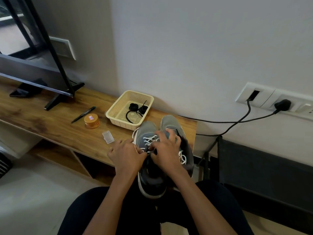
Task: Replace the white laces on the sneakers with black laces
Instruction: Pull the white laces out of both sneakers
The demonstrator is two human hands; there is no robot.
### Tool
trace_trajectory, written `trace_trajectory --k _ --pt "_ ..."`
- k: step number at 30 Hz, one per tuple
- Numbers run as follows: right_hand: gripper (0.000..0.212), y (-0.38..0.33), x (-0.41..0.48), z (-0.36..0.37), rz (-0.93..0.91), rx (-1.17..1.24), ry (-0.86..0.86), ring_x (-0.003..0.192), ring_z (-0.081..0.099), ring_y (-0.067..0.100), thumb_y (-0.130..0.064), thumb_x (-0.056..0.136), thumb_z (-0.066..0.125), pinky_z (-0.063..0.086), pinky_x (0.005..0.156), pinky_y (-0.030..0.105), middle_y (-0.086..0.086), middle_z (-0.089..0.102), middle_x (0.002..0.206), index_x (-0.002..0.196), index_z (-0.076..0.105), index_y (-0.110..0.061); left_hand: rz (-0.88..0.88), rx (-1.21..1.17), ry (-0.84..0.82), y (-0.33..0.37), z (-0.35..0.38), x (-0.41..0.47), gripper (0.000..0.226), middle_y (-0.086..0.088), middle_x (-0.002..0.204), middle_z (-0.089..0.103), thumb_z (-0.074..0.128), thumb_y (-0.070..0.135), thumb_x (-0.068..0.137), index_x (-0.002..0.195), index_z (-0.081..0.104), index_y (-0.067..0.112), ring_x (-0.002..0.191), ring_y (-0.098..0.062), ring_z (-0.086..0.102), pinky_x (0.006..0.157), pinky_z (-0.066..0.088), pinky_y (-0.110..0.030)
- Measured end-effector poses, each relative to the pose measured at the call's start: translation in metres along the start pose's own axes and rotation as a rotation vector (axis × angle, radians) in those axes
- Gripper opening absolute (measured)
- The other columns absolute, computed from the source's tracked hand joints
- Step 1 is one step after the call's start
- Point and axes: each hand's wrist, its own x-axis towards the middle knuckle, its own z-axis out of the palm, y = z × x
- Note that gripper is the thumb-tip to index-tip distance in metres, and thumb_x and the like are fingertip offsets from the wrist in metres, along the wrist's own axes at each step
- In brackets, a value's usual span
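Sneakers (147, 129) sit at the bench (50, 116) edge -- left hand (127, 155) & right hand (166, 150) both pinch the white lace (149, 139) w/ curled fingertips (soft, limp, light; I'd grip near its tip) -- black laces (135, 110) lie coiled in the basket (116, 106).

Soft, rather dim indoor light falls evenly, and the wall (203, 48) behind the basket (113, 110) is a flat grey. Far left of the basket, the television screen (15, 31) carries a pale reflection. In front of the basket, the left hand (127, 154), the right hand (166, 150) and the white laces (149, 139) they pinch look slightly smeared. Straight lines far from the basket lean and bow.
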Motion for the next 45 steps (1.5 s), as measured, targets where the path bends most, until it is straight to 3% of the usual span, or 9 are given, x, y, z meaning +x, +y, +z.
trace_trajectory --k 8,12,15,18,20,25,30,37,45 --pt "0.004 0.005 0.005 0.0 0.129 0.166 0.28 0.124 0.037 0.029 -0.02 0.071 0.078 0.022 0.1 0.047 -0.003 0.061 0.119 0.072 0.075 -0.021 -0.011 0.031 0.029 0.001 -0.001 -0.002 0.013 0.012 0.135 0.053 0.069 0.034 0.075 0.08 0.075 0.023 0.135 -0.017 0.03 0.108 0.02 -0.045" --pt "0.006 0.022 0.009 -0.012 0.486 0.347 0.43 0.116 0.035 0.018 -0.02 0.081 0.07 0.017 0.091 0.028 -0.009 0.061 0.11 0.075 0.071 -0.019 -0.004 0.024 0.025 -0.001 0.0 -0.001 0.012 0.012 0.133 0.055 0.07 0.034 0.073 0.078 0.074 0.025 0.134 -0.016 0.031 0.107 0.021 -0.045" --pt "0.013 0.029 0.008 -0.016 0.69 0.523 0.448 0.111 0.037 0.017 -0.018 0.086 0.064 0.02 0.087 0.029 -0.006 0.061 0.103 0.073 0.064 -0.02 -0.003 0.003 0.017 -0.001 0.0 -0.003 0.012 0.011 0.135 0.054 0.07 0.034 0.073 0.079 0.075 0.024 0.136 -0.017 0.029 0.108 0.021 -0.044" --pt "0.008 0.023 0.005 -0.016 0.573 0.393 0.418 0.119 0.034 0.021 -0.016 0.084 0.062 0.024 0.097 0.035 -0.002 0.055 0.121 0.091 0.066 -0.019 -0.012 -0.038 0.012 0.0 -0.002 -0.004 0.006 0.01 0.138 0.052 0.071 0.032 0.075 0.073 0.073 0.026 0.137 -0.018 0.027 0.109 0.018 -0.044" --pt "0.029 0.015 0.003 -0.014 0.372 0.243 0.388 0.127 0.032 0.029 -0.013 0.075 0.065 0.025 0.104 0.048 0.002 0.047 0.134 0.104 0.066 -0.02 -0.014 -0.054 0.005 0.0 -0.003 -0.005 0.008 0.01 0.138 0.052 0.072 0.033 0.076 0.072 0.072 0.026 0.138 -0.018 0.027 0.109 0.017 -0.043" --pt "0.014 0.001 -0.002 0.006 0.013 0.0 0.147 0.131 0.022 0.035 -0.016 0.06 0.073 0.022 0.102 0.062 0.005 0.052 0.135 0.074 0.073 -0.019 -0.018 -0.045 -0.013 0.001 -0.004 -0.006 0.008 0.011 0.14 0.05 0.071 0.035 0.078 0.076 0.072 0.028 0.139 -0.018 0.025 0.109 0.016 -0.042" --pt "0.007 0.001 0.001 0.005 0.0 0.041 0.131 0.125 0.04 0.042 -0.017 0.063 0.081 0.024 0.099 0.061 0.002 0.063 0.122 0.064 0.074 -0.02 -0.016 -0.035 -0.004 0.0 -0.004 -0.006 0.006 0.011 0.138 0.052 0.071 0.034 0.077 0.076 0.073 0.028 0.137 -0.017 0.027 0.106 0.018 -0.042" --pt "0.008 0.003 0.001 -0.005 0.046 0.135 0.082 0.135 0.023 0.028 -0.017 0.071 0.069 0.01 0.107 0.048 -0.011 0.056 0.129 0.071 0.076 -0.021 -0.014 -0.014 0.025 0.002 -0.004 -0.006 0.009 0.011 0.137 0.053 0.071 0.037 0.077 0.076 0.071 0.028 0.135 -0.017 0.03 0.105 0.019 -0.041" --pt "0.011 0.01 0.002 -0.009 0.049 0.203 0.05 0.134 0.021 0.022 -0.01 0.072 0.067 0.011 0.096 0.03 -0.014 0.055 0.127 0.075 0.077 -0.015 -0.003 -0.015 0.036 0.002 -0.007 -0.006 0.008 0.011 0.134 0.055 0.071 0.036 0.077 0.075 0.072 0.028 0.131 -0.016 0.035 0.104 0.022 -0.04"
